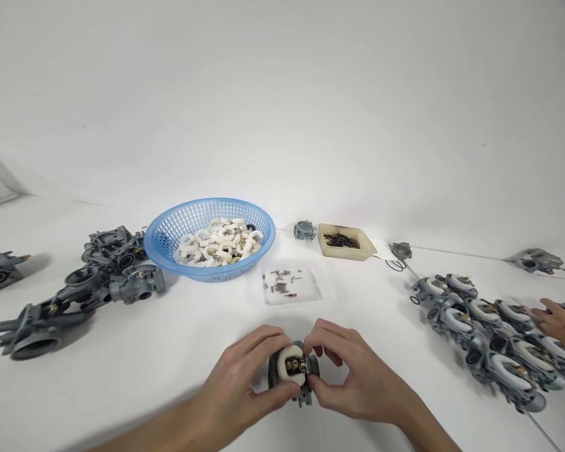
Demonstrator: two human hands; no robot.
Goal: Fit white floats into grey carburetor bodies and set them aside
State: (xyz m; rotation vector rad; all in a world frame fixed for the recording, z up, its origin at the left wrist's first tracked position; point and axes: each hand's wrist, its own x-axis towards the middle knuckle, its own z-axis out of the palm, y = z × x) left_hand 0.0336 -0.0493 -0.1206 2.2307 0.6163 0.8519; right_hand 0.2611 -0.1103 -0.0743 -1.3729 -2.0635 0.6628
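Close in front of me, a grey metal carburetor (303, 397) rests on the white table with its open side up. A white C-shaped float (287, 365) lies in it, around two brass jets. My left hand (252, 370) is closed around the left side, thumb and fingers on the float. At the other side my right hand (343, 370) grips the carburetor's edge near the float's hinge, thumb below and fingers above. Whether the right fingertips pinch a small pin is hidden. Just beyond lies a clear shallow tray (313, 290) with small pins and springs.
A blue basket (155, 242) of white floats stands behind the tray. Carburetors (136, 285) are heaped at left; several with floats (456, 319) stand in rows at right. A cream tray (370, 246) holds black rings. Another person's hand (562, 323) reaches in at far right.
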